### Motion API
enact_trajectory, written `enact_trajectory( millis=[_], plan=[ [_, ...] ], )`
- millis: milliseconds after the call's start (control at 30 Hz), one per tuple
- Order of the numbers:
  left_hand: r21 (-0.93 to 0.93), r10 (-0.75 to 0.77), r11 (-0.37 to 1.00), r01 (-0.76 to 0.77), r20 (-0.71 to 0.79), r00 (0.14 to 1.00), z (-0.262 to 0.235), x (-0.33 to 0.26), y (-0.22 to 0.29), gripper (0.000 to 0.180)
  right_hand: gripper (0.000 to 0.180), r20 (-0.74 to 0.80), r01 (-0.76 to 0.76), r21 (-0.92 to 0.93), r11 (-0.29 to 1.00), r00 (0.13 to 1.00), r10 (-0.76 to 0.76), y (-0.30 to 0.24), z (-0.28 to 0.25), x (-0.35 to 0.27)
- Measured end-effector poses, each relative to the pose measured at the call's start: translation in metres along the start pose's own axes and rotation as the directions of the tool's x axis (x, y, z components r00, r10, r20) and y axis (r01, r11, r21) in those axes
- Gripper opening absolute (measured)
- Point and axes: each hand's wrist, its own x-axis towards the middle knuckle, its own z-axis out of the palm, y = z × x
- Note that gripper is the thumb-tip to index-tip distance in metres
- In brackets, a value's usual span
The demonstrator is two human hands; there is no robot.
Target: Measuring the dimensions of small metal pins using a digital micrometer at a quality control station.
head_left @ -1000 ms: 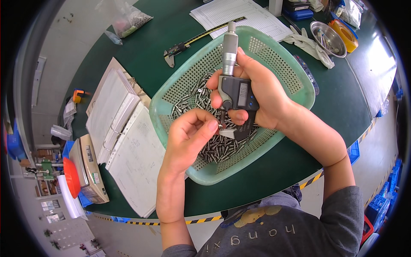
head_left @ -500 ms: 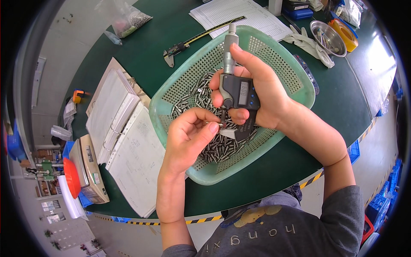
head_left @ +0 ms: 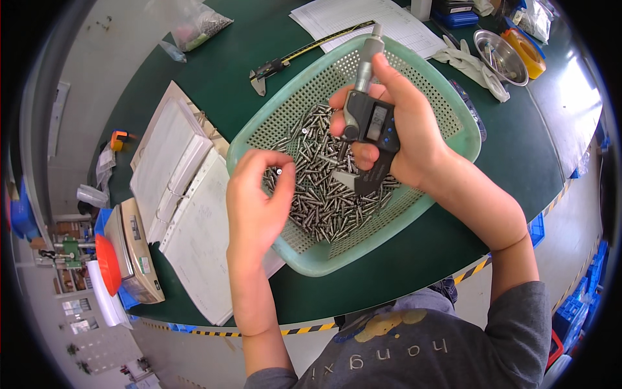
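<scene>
My right hand (head_left: 414,129) is wrapped round a digital micrometer (head_left: 370,126), its thumb up on the grey thimble. The open jaw of the micrometer hangs over a heap of small metal pins (head_left: 330,207) in a green plastic basket (head_left: 444,123). No pin shows between the measuring faces. My left hand (head_left: 256,198) is over the basket's left side, thumb and fingers curled together. The bright end of one small metal pin (head_left: 279,172) shows between them; most of it is hidden.
A ring binder (head_left: 175,168) lies open left of the basket, with a scale (head_left: 136,256) beyond it. A caliper (head_left: 275,67) and paper sheets (head_left: 353,16) lie behind. White gloves (head_left: 473,68) and a metal bowl (head_left: 512,68) are at the back right.
My left hand has drawn left, away from the micrometer jaw, taking the pin from between its faces. My right hand has tilted the micrometer and shifted it slightly right.
</scene>
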Motion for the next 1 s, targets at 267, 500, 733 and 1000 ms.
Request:
enact_trajectory(
  millis=[267,500,733,1000],
  plan=[
    [0.513,0.043,0.845,-0.152,0.217,0.975,0.013,-0.011,0.010,0.011,0.058,-0.001,-0.028,0.069,0.997,1.000,0.028,0.000,-0.004,0.000],
    [0.383,0.040,0.911,-0.153,0.286,0.957,0.011,-0.010,0.014,0.009,0.058,0.028,-0.027,0.069,0.997,0.999,0.025,0.000,-0.004,0.000],
    [-0.480,-0.035,0.869,0.120,0.182,0.983,0.009,-0.006,0.016,0.010,0.057,0.041,-0.032,0.044,0.999,0.999,0.031,-0.001,-0.003,-0.002],
    [-0.651,-0.002,0.745,0.142,0.212,0.977,0.011,-0.006,0.021,0.010,0.056,0.093,-0.062,0.084,0.995,0.994,0.054,-0.001,-0.003,-0.002]
  ],
)
